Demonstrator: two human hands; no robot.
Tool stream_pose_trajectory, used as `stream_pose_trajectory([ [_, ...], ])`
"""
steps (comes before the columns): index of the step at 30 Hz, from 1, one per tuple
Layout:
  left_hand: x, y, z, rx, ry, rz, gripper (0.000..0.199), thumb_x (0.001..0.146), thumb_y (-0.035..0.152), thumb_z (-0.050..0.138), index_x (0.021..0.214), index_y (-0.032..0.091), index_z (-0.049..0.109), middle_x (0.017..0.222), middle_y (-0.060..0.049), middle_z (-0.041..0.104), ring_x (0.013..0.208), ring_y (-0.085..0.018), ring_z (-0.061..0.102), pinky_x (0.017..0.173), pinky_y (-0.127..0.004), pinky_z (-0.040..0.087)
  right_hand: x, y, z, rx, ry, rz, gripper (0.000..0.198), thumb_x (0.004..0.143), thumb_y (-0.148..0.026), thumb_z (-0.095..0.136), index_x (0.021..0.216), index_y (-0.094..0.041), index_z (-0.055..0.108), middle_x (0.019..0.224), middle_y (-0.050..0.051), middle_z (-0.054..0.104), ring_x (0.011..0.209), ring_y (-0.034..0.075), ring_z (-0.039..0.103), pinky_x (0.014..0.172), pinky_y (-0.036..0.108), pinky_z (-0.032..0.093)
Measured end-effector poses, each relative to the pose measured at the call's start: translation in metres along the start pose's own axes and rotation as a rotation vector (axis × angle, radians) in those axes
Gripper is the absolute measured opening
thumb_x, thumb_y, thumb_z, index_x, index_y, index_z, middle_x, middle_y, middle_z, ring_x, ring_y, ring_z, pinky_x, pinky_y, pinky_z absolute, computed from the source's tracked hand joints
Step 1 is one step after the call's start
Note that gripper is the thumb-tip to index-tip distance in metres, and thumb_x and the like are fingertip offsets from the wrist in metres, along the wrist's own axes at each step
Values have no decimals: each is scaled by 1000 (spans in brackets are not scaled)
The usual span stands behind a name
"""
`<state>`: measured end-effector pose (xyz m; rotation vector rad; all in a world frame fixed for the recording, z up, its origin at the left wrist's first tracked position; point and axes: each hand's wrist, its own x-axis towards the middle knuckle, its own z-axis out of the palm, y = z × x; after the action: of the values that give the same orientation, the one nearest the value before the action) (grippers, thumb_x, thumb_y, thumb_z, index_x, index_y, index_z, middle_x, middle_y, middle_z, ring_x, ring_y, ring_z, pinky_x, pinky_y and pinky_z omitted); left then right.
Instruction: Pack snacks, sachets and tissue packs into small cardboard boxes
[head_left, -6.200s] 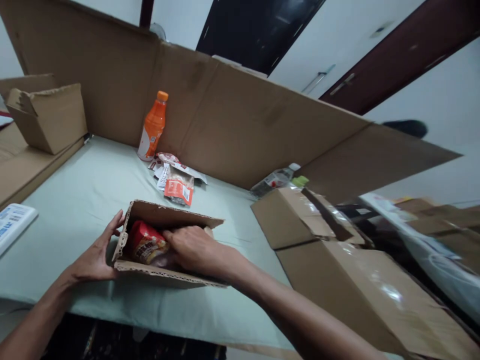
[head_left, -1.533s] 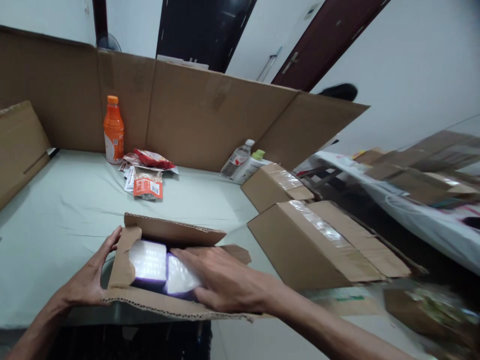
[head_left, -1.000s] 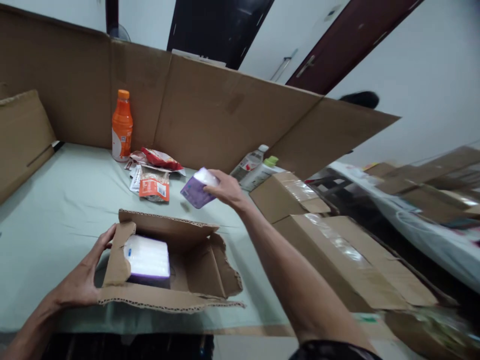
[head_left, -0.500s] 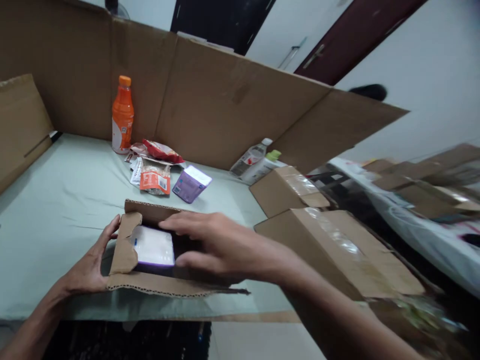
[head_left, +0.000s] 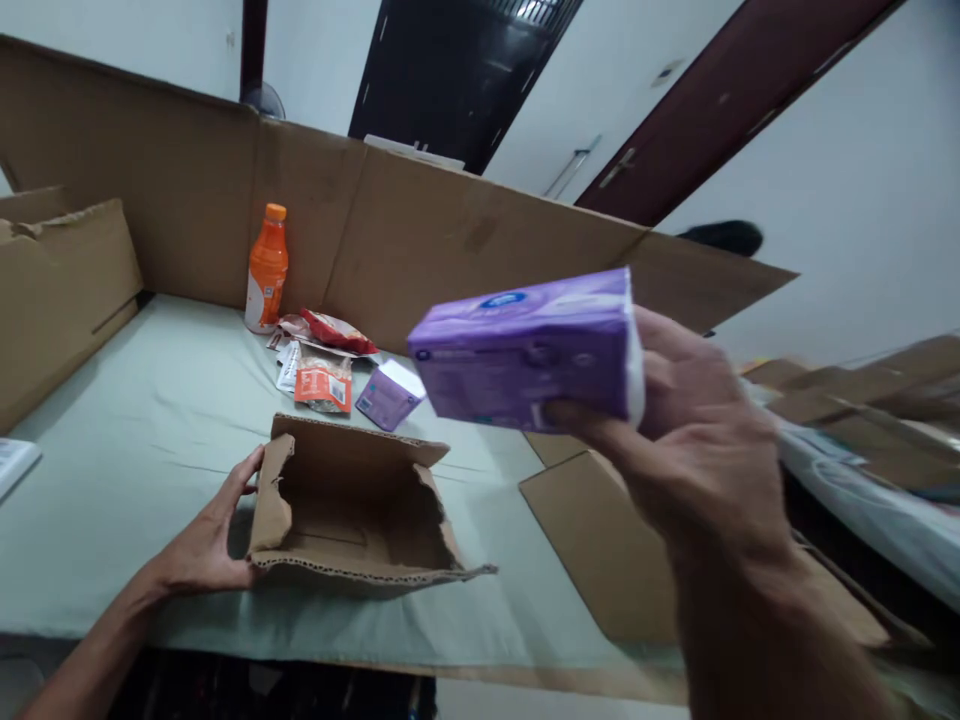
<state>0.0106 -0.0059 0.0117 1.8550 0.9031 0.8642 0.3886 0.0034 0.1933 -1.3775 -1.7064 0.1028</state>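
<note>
My right hand [head_left: 697, 430] grips a purple tissue pack [head_left: 525, 350] by its right end, thumb in front, and holds it in the air. Below and to the left stands an open cardboard box [head_left: 360, 572], its inside bare and its top edges torn. My left hand [head_left: 214, 535] clasps the left side of that box, with thumb and fingers at its two corners. A second, smaller-looking purple pack [head_left: 388, 397] with a white face lies behind the box. Beside it are an orange snack pouch [head_left: 322, 385] and a red packet [head_left: 337, 332].
An orange bottle [head_left: 268, 270] stands against the tall cardboard wall [head_left: 420, 230] at the back. Another cardboard box [head_left: 67, 290] is at the left, above a white flat item [head_left: 15, 462]. Taped boxes [head_left: 615, 550] stand at the right, partly hidden by my arm.
The tissue pack has come out of the cardboard box, lifted up and to the right by my right hand. My left hand stays on the box. The view has shifted slightly.
</note>
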Motion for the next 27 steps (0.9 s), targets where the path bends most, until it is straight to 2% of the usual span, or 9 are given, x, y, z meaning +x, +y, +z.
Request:
stream_pose_trajectory([
  [2,0,-1,1,5,0,-7,119,76,35,81,168,31,5,173,-17,17,151,-45,36,121,-66,35,4,33,16,-56,-36,68,73,82,-39,69,151,-24,48,137,14,65,114,35,67,96,54,56],
  [7,-5,4,6,11,36,3,123,73,36,83,168,32,5,174,-16,16,150,-44,38,121,-67,35,-10,93,109,-288,-411,134,59,83,-34,60,139,-15,56,140,19,63,127,35,62,104,53,52],
  [10,-15,8,-1,-4,72,-21,123,73,41,83,168,32,6,174,-17,17,151,-45,38,120,-67,37,-30,109,136,-333,-407,145,61,87,-38,55,141,-11,53,149,27,51,136,41,54,105,58,50],
  [14,-32,11,-39,39,217,-76,121,74,50,85,167,32,10,171,-16,28,153,-43,35,123,-60,38,-61,132,127,-299,-212,114,65,91,-52,53,141,-11,50,154,31,42,145,44,42,110,65,44],
  [17,-21,6,-82,126,499,-139,121,69,56,88,165,31,18,167,-14,37,149,-41,42,120,-54,44,-88,147,115,-211,-148,186,59,89,-59,54,131,-18,58,152,27,44,143,44,45,105,62,51],
  [20,22,-13,-122,269,833,-217,128,64,48,91,165,23,17,164,-19,39,147,-40,45,115,-52,49,-116,152,108,-137,-175,322,53,90,-60,52,123,-20,63,152,25,45,142,44,49,96,59,58],
  [22,60,-31,-146,329,955,-253,129,68,36,91,165,14,10,166,-24,31,153,-39,35,124,-52,36,-135,152,107,-105,-209,381,49,92,-58,52,124,-22,64,155,23,44,140,43,52,92,55,62],
  [25,107,-50,-181,419,1076,-303,125,69,23,91,161,-2,11,164,-32,23,157,-43,20,131,-54,18,-161,154,106,-105,-234,394,46,92,-55,55,126,-24,67,158,18,45,138,42,55,79,47,66],
  [27,132,-54,-196,468,1074,-290,104,80,26,86,160,3,23,164,-27,28,155,-42,24,128,-60,21,-174,152,101,-138,-239,371,47,92,-54,58,128,-25,68,159,17,47,137,41,57,68,41,66],
])
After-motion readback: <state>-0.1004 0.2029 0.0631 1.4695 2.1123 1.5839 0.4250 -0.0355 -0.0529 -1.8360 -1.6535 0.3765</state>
